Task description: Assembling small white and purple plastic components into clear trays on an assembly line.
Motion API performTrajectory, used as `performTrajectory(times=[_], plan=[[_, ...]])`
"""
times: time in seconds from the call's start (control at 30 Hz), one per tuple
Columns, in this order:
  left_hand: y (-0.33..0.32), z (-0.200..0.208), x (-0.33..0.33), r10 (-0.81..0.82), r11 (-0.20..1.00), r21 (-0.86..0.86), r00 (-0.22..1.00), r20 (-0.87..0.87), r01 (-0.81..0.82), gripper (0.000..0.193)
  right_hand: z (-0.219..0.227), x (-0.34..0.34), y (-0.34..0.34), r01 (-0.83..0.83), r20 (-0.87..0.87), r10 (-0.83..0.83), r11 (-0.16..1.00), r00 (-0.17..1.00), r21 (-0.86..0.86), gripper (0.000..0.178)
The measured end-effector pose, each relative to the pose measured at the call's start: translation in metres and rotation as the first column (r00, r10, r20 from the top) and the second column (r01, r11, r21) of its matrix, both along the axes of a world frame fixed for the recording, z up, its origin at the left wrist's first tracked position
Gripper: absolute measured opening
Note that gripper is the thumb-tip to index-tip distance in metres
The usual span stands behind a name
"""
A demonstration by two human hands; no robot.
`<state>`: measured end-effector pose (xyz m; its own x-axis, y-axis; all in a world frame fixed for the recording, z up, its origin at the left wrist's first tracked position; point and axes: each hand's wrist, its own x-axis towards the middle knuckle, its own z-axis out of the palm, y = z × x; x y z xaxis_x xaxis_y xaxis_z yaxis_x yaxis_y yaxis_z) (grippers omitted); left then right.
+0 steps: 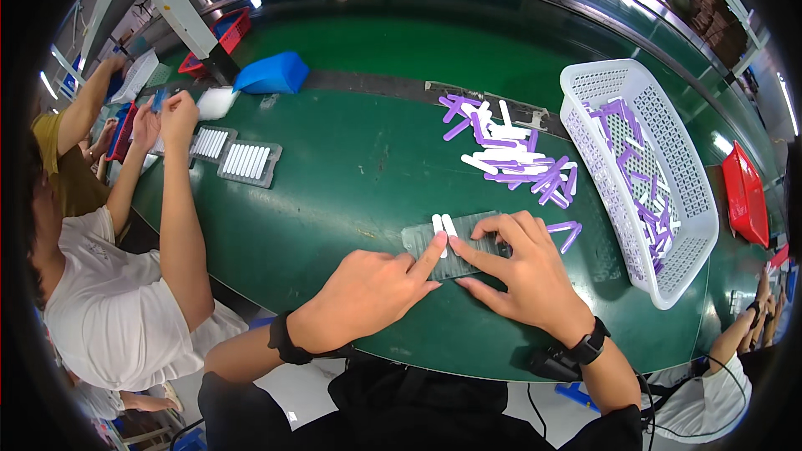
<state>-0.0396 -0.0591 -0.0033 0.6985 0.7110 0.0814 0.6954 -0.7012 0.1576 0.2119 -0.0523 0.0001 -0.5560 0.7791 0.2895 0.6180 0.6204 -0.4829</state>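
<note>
A clear ribbed plastic tray lies on the green table in front of me, with two white sticks side by side in its grooves. My left hand rests its straight index fingertip on the left stick; its thumb is apart, by the tray's near edge, and the other fingers curl under. Over the tray's right part, my right hand spans from thumb at the near edge to fingers at the far edge, gripping it. Its index fingertip touches the right stick. Beyond the tray lies a loose pile of purple and white sticks.
A white perforated basket with more sticks stands at the right, a red bin beyond it. Two purple sticks lie beside my right hand. At left, a co-worker's hands are near filled trays and a blue scoop-shaped container.
</note>
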Motion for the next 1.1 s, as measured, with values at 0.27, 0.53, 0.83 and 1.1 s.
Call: performTrajectory(times=[0.27,0.53,0.83,1.1], plan=[[-0.002,0.008,-0.002,-0.149,0.989,-0.010,0.989,-0.023,0.149,0.053,0.005,0.000,-0.008,-0.048,0.114,0.024,0.977,0.993,0.206,0.023],[0.071,0.030,0.013,-0.255,0.914,-0.282,0.954,0.156,0.290,0.016,-0.003,0.012,-0.003,-0.163,0.101,0.143,0.958,0.985,0.238,0.011],[0.149,-0.018,0.046,-0.173,0.978,0.173,0.921,0.350,0.118,0.013,-0.013,0.010,0.003,-0.153,-0.142,0.165,0.984,0.976,0.091,0.010],[0.106,0.000,0.038,0.321,0.700,-0.693,0.789,0.524,0.175,0.013,-0.013,0.014,0.004,0.167,-0.536,-0.377,0.902,0.755,-0.399,0.027]])
